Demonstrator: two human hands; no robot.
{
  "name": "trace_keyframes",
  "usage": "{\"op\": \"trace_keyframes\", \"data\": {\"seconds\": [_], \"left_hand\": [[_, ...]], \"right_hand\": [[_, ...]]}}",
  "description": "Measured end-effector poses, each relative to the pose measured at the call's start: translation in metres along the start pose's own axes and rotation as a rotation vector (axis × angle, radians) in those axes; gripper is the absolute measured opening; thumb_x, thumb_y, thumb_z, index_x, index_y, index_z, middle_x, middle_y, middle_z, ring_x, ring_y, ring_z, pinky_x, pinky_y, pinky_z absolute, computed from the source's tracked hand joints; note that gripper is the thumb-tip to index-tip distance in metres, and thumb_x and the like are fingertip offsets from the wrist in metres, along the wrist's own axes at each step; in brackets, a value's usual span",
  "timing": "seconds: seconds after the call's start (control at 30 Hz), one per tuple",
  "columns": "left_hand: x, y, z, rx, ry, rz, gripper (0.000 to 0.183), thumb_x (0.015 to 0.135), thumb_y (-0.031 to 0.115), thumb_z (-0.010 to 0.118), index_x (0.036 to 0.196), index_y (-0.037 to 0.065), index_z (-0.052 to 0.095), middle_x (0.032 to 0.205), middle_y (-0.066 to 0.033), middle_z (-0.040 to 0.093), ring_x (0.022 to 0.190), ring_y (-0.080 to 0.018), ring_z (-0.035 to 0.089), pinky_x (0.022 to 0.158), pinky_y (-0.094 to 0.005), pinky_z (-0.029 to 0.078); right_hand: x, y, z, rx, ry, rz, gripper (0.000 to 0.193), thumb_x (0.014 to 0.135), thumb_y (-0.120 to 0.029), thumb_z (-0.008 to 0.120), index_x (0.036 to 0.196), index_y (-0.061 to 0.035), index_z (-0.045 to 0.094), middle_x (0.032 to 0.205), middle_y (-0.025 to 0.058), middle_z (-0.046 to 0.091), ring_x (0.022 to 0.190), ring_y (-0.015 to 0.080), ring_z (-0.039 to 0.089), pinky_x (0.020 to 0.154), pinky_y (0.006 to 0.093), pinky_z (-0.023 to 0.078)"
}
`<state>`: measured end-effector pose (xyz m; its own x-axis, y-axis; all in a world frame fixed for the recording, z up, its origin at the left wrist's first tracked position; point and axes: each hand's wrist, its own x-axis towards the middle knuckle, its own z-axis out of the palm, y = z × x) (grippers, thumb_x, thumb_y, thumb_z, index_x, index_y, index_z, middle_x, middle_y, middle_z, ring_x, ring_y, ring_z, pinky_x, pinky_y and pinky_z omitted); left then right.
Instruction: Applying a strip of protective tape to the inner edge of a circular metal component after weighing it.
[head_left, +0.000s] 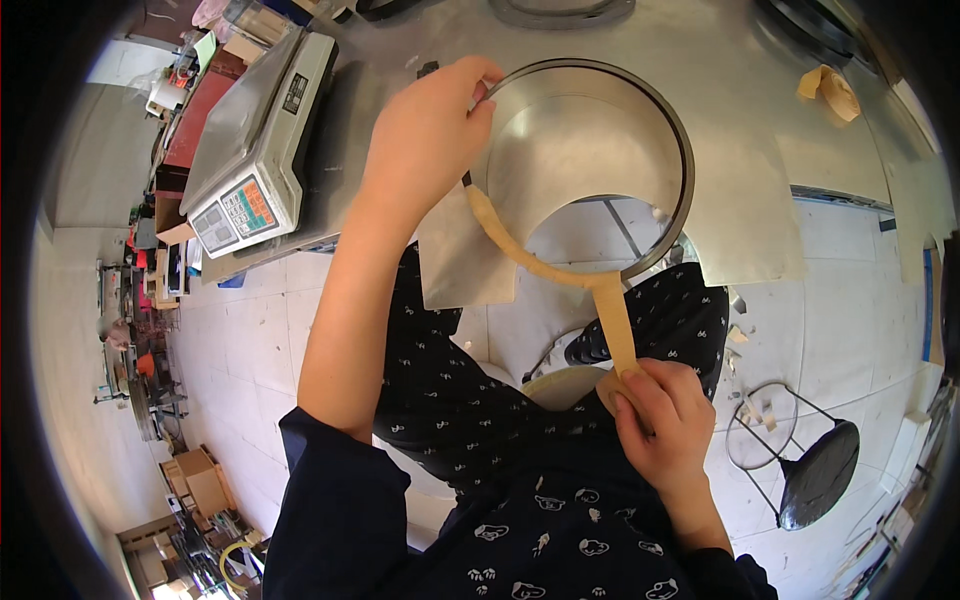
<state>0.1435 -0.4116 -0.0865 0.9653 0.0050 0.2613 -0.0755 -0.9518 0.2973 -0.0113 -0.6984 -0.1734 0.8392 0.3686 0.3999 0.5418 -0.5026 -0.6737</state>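
Shirt (560, 520) nearest, ring (688, 170) overhangs table edge (750, 270), right rim free.

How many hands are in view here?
2: the left hand at the upper left of the dark ring, and the right hand below the ring, holding the tan tape. No others show.

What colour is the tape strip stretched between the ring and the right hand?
The tape strip is a plain light tan; it shows best in the head view.
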Motion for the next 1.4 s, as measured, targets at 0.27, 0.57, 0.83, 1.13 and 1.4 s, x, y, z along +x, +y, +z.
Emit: {"op": "trace_keyframes", "data": {"seconds": [0.27,0.57,0.83,1.13,1.4], "left_hand": [[0.066,0.017,0.023,-0.241,-0.085,0.581,0.048,0.087,0.008,0.056,0.134,0.007,0.057,0.127,-0.0121,0.065,0.128,-0.028,0.055,0.106,-0.0362,0.044],[0.035,0.056,0.017,-0.304,0.073,0.606,0.036,0.089,0.014,0.061,0.124,0.007,0.063,0.111,-0.0113,0.068,0.106,-0.0293,0.063,0.095,-0.04,0.049],[-0.089,0.06,0.002,-0.261,-0.18,0.419,0.033,0.086,0.01,0.071,0.118,0.007,0.066,0.1,-0.0105,0.069,0.092,-0.0309,0.065,0.08,-0.0391,0.05],[-0.101,0.057,0.009,-0.183,-0.177,0.438,0.021,0.084,0.008,0.071,0.105,0.009,0.072,0.081,-0.0051,0.068,0.076,-0.0264,0.064,0.072,-0.0371,0.048],[-0.105,0.053,0.014,-0.243,-0.087,0.433,0.022,0.083,0.007,0.071,0.105,0.009,0.071,0.082,-0.0052,0.068,0.075,-0.0271,0.064,0.072,-0.0376,0.048]], "right_hand": [[0.003,-0.001,0.0,0.0,0.002,-0.038,0.034,0.069,-0.004,0.08,0.101,-0.0086,0.068,0.101,0.007,0.067,0.085,0.0263,0.066,0.067,0.0346,0.054],[0.002,0.003,-0.002,-0.002,0.034,-0.054,0.035,0.069,-0.004,0.081,0.101,-0.008,0.068,0.102,0.0083,0.067,0.085,0.0274,0.066,0.067,0.0355,0.054],[-0.001,0.014,0.001,-0.063,-0.046,-0.057,0.035,0.071,-0.005,0.08,0.103,-0.0093,0.069,0.102,0.0077,0.067,0.085,0.0271,0.066,0.066,0.0354,0.054],[-0.008,0.024,-0.008,-0.126,-0.043,0.007,0.032,0.074,-0.005,0.08,0.103,-0.01,0.07,0.098,0.0061,0.067,0.084,0.0264,0.066,0.064,0.0352,0.054],[-0.008,0.027,0.003,-0.086,-0.065,0.004,0.03,0.076,-0.006,0.08,0.104,-0.0096,0.07,0.098,0.0064,0.068,0.084,0.0267,0.066,0.065,0.0353,0.053]]}}
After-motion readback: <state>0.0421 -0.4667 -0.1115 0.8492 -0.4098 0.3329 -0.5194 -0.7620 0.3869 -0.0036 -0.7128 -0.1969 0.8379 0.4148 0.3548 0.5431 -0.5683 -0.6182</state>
